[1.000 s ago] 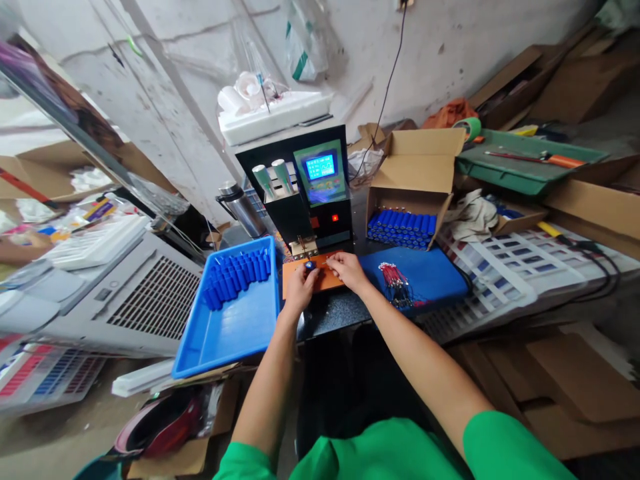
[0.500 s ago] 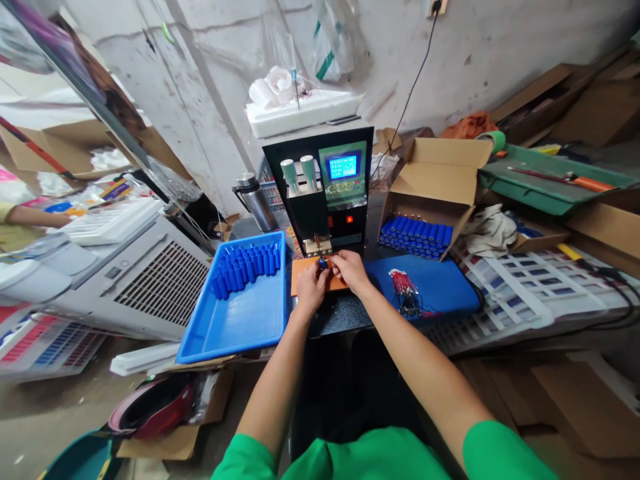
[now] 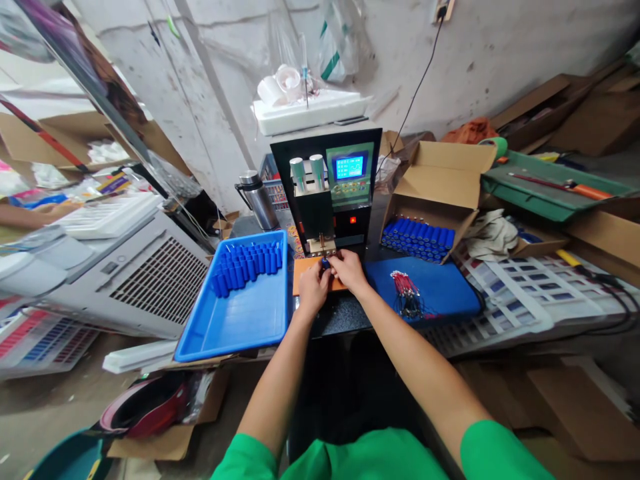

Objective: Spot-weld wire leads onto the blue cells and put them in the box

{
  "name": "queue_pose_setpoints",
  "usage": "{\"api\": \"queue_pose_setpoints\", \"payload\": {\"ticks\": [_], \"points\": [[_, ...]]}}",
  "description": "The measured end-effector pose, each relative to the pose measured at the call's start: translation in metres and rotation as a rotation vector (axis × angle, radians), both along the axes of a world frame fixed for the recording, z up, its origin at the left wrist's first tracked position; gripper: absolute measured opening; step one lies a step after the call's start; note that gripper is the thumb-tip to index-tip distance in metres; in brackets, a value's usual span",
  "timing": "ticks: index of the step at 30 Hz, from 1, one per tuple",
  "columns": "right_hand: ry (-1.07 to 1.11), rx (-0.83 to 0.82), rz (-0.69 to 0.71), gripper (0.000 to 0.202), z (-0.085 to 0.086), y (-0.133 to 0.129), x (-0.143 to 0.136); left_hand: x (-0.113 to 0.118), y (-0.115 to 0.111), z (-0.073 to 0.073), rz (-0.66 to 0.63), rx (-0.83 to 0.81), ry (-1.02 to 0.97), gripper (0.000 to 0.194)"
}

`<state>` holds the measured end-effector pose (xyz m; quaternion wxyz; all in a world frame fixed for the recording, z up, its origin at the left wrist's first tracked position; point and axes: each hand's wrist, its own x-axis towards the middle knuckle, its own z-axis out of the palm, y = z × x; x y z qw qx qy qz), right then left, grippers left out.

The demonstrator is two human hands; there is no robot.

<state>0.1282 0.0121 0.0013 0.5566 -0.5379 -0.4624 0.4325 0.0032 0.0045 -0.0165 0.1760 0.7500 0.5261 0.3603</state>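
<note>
A blue cylindrical battery cell is pinched between my two hands, just below the electrodes of a black spot welder with a lit screen. My left hand closes on the cell from the left. From the right, the fingers of my right hand are pressed together at the cell's top; whether they also hold a small part there I cannot make out. Under both hands lies an orange board. Red and black wire leads rest in a bundle on a blue mat to the right.
On the left, a blue tray holds many upright blue cells. An open cardboard box of similar cells stands right of the welder. A steel thermos is behind the tray, and a grey air cooler stands farther left.
Both hands stay at the welder's electrodes, with the cell now more upright beneath them. The whole view has shifted slightly. At the far left, another person's arm has moved.
</note>
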Motion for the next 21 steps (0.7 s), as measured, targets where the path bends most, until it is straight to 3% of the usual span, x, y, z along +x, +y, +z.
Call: {"api": "queue_pose_setpoints", "payload": {"ticks": [10,21], "points": [[-0.020,0.007,-0.058,0.018,0.0005,-0.0013,-0.0013,0.0006,0.0007,0.0005,-0.002,-0.007,-0.017,0.016],[0.042,-0.001,-0.025,0.019,0.0009,-0.0033,-0.0014,-0.0004,0.0018,-0.0021,-0.003,-0.003,-0.012,0.016]]}}
